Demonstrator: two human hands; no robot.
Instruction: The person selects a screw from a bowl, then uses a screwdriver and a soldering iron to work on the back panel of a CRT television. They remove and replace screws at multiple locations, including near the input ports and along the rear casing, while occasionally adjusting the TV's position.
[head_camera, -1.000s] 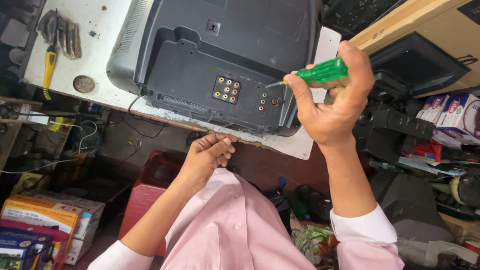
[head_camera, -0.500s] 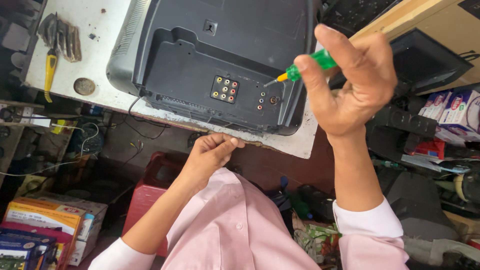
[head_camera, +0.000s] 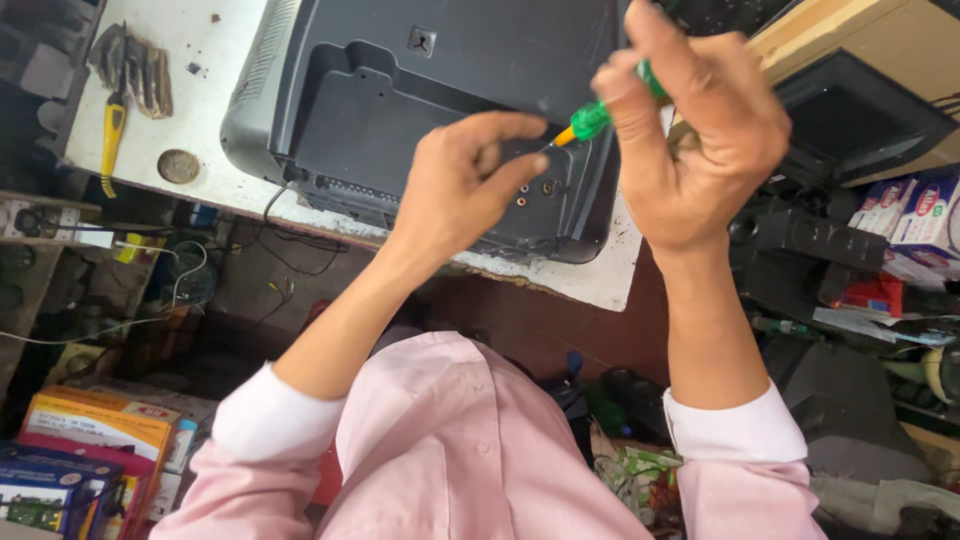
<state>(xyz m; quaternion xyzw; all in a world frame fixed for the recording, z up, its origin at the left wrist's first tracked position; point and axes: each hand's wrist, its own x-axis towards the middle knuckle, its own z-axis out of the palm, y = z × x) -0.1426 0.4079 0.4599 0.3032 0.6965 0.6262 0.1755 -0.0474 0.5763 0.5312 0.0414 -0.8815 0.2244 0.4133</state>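
Observation:
A dark grey television set (head_camera: 400, 90) lies face down on a white workbench (head_camera: 200, 60), its back panel toward me. My right hand (head_camera: 690, 140) grips a green-handled screwdriver (head_camera: 600, 112) whose tip points at the panel near the round sockets. My left hand (head_camera: 465, 185) is raised over the socket area, fingers curled, forefinger and thumb close to the screwdriver's tip, holding nothing I can see. Both arms wear pink sleeves with white cuffs.
A yellow-handled tool (head_camera: 112, 135) and a round metal lid (head_camera: 178, 166) lie on the bench's left part. Cables hang below the bench edge. Coloured boxes (head_camera: 90, 440) sit at lower left, more boxes (head_camera: 920, 215) and dark gear at right.
My left hand rose from below the bench edge up onto the television's back panel. My right hand shifted slightly with the screwdriver, its tip now near the left fingers.

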